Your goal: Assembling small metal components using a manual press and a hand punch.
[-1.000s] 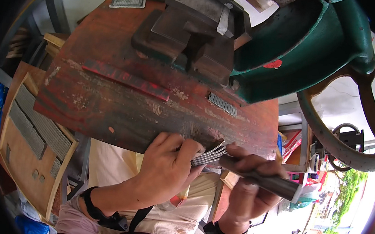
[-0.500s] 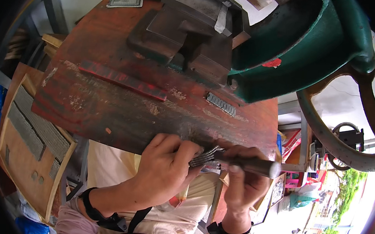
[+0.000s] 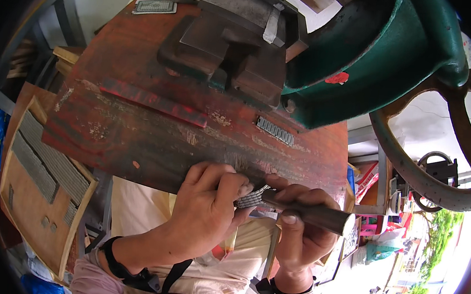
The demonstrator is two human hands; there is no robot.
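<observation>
My left hand [image 3: 204,205] is closed around a small bundle of thin grey metal strips [image 3: 250,199] at the near edge of the worktable [image 3: 158,152]. Their ends stick out between the two hands, and the fingers hide the rest. My right hand [image 3: 307,226] grips a dark cylindrical metal rod [image 3: 323,217], with its round bright end pointing right. The rod's other end meets or lies very close to the strips; fingers partly cover that spot. Farther back on the table lies a short row of small metal pieces [image 3: 275,130].
A long red bar [image 3: 154,103] lies on the table. Behind it stand a dark steel block fixture [image 3: 256,77] and a green cast machine frame [image 3: 359,95] with a large handwheel [image 3: 408,170]. A wooden tray [image 3: 37,209] with grey metal strips sits at the left.
The rod's round end has tipped slightly lower and toward the right. The strips, fanned apart earlier, look closer together. My left hand stays in nearly the same place.
</observation>
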